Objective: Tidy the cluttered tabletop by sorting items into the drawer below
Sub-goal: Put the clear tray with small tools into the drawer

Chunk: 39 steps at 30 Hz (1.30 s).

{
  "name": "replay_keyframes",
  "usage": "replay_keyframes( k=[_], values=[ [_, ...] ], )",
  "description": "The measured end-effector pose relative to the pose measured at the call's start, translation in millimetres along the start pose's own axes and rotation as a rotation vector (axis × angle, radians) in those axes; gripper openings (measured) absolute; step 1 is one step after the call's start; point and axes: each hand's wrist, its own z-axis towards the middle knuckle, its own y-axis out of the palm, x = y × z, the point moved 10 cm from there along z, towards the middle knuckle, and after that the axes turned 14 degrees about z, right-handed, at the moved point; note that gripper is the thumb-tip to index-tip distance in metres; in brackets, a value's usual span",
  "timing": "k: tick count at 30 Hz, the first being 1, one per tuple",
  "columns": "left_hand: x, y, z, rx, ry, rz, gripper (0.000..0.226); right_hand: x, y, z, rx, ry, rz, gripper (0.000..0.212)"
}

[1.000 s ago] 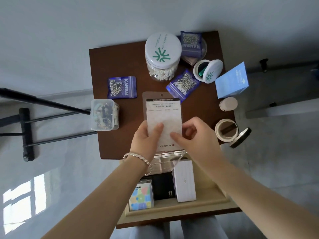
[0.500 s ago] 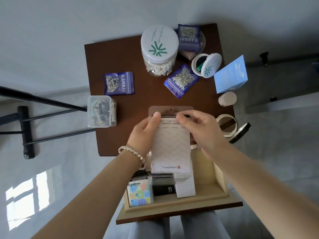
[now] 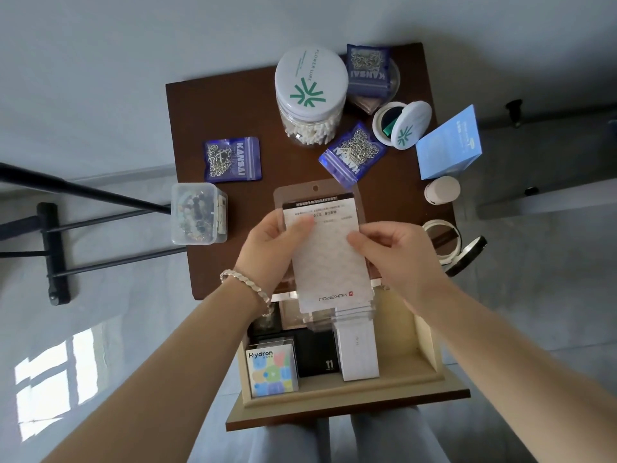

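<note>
A flat white packet in a clear plastic sleeve [image 3: 329, 259] hangs over the brown table's front edge, above the open drawer [image 3: 424, 332]. My left hand [image 3: 270, 252] pinches its left side and my right hand [image 3: 394, 259] grips its right side. The packet's lower end reaches over the drawer. Inside the drawer stand a Hydron box [image 3: 272, 370], a black box marked 11 [image 3: 317, 357] and a white box [image 3: 357, 350]. On the brown table [image 3: 240, 105] lie three purple Kansai bags [image 3: 232, 159] [image 3: 352, 153] [image 3: 369, 70].
A big jar of cotton swabs [image 3: 310, 95] stands at the back. An open round white case [image 3: 402, 125], a blue box [image 3: 449, 145], a small white pot [image 3: 441, 190] and an open compact [image 3: 450, 243] line the right edge. A clear bead box [image 3: 198, 213] overhangs the left edge.
Both hands slid from the packet's lower end to its upper part, and the packet came toward me, so its lower end now hangs over the drawer.
</note>
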Motion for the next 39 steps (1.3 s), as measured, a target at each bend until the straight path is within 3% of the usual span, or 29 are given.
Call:
replay_keyframes(
  k=[3,6,9,11,15,19,21,24,31,35,39],
  values=[
    [-4,4,-5,-0.055,0.027,0.022,0.014,-4,0,0,0.001,-0.049,0.017,0.014],
    [-5,-7,-7,0.044,0.042,-0.007,0.018,14,10,-3,-0.139,0.138,0.087,0.019],
    [-4,-12,-8,0.11,0.075,0.005,0.02,32,17,-12,-0.26,0.29,-0.036,0.018],
    [4,-9,-10,0.112,0.137,0.052,0.02,33,12,-11,-0.206,0.267,-0.087,0.014],
    [9,-9,-13,0.173,0.176,0.064,0.019,20,6,-5,-0.106,0.051,-0.218,0.015],
    [4,-15,-13,0.217,0.156,0.102,0.019,35,12,-4,-0.204,0.153,-0.17,0.022],
    [1,-16,-13,0.201,0.142,0.097,0.02,44,15,-8,-0.299,0.275,-0.109,0.028],
    [0,-14,-11,0.155,0.126,0.098,0.018,50,12,-10,-0.309,0.364,-0.06,0.029],
    [5,-3,-13,0.099,0.158,0.076,0.016,40,2,-5,-0.126,0.212,-0.061,0.027],
    [-11,17,-16,-0.108,0.108,0.302,0.04,38,-5,-6,-0.065,0.195,0.018,0.024],
    [-16,20,-21,-0.144,0.1,0.253,0.049,38,-4,-9,-0.084,0.201,0.051,0.027]
  ],
)
